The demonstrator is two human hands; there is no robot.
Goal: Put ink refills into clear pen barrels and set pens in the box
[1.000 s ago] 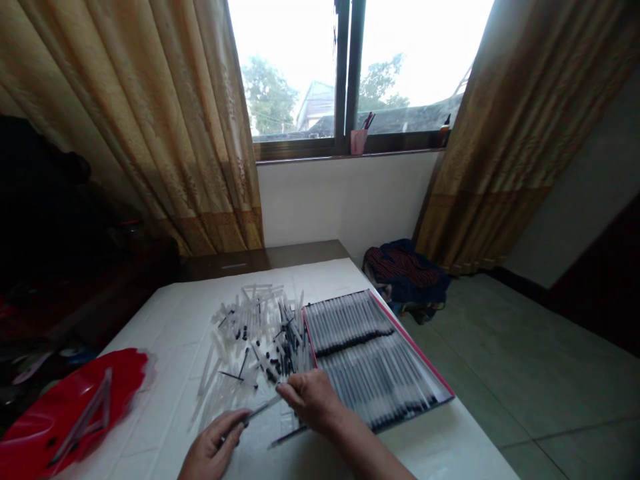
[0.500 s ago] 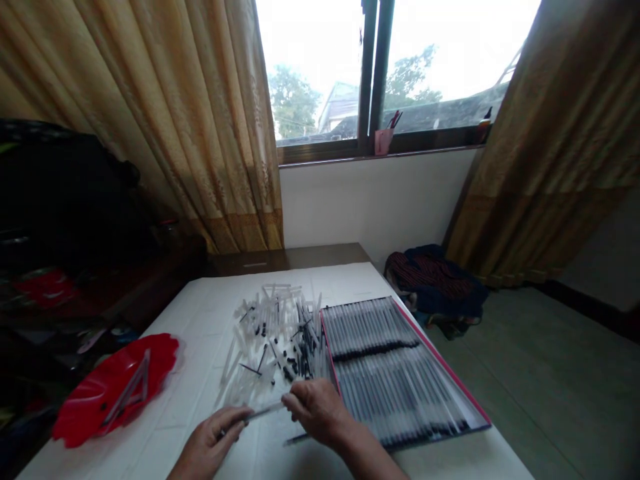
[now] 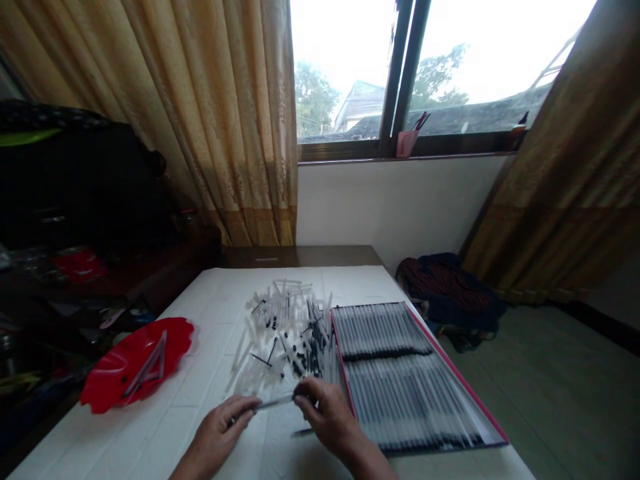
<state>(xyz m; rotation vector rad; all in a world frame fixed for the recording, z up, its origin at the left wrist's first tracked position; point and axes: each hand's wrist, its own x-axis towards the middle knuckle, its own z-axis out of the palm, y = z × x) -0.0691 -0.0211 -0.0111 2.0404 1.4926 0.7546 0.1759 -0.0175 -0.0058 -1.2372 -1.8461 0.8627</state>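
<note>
1. While both hands work left of the red-edged box (image 3: 457,373), one slim pen tube (image 3: 274,403) spans between them, off the box's near-left side.
2. Left hand (image 3: 220,427): thumb and fingers pinched on the tube's left end, farther from the box.
3. Right hand (image 3: 330,413): fingertips closed narrow on the tube's other end, beside the box's left edge.
4. Box holds two rows of dark-tipped pens (image 3: 400,393).
5. Loose parts (image 3: 313,350): heaped just left of box.
6. Red dish (image 3: 117,365): well left of box, clear pieces (image 3: 161,357) inside.
</note>
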